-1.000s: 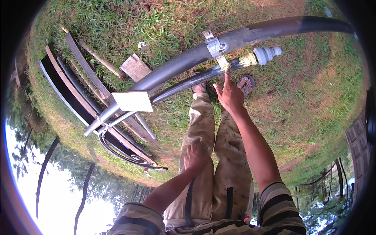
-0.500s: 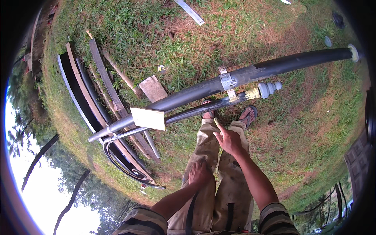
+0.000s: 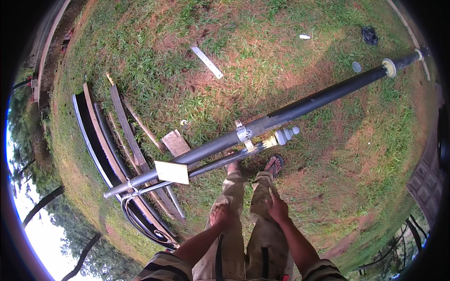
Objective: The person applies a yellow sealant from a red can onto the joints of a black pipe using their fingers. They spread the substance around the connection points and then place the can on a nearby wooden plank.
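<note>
My left hand [image 3: 222, 217] rests on the left leg of my stained tan trousers [image 3: 234, 187], its fingers lying against the cloth with nothing seen in them. By the right knee is my right hand [image 3: 278, 207], forefinger stretched out, nothing visible in it. Beyond my feet a long black pole [image 3: 318, 100] slants across the grass. A metal clamp bracket [image 3: 243, 134] joins it to a thinner black arm [image 3: 220, 165], which ends in a grey stepped finial [image 3: 287, 135] with a yellowed collar. A pale rectangular plate [image 3: 171, 172] lies over both near their left ends.
Curved black channel pieces [image 3: 96, 136] and wooden strips [image 3: 126, 117] lie at the left. Cables [image 3: 129, 213] loop from the pole's left end. A flat board [image 3: 176, 142], a metal strip [image 3: 206, 62] and a black bag [image 3: 369, 35] are on the grass.
My right hand has drawn back from pointing toward the thin arm and down to my right knee. The view has shifted, showing more ground beyond the pole. My left hand stays on the leg.
</note>
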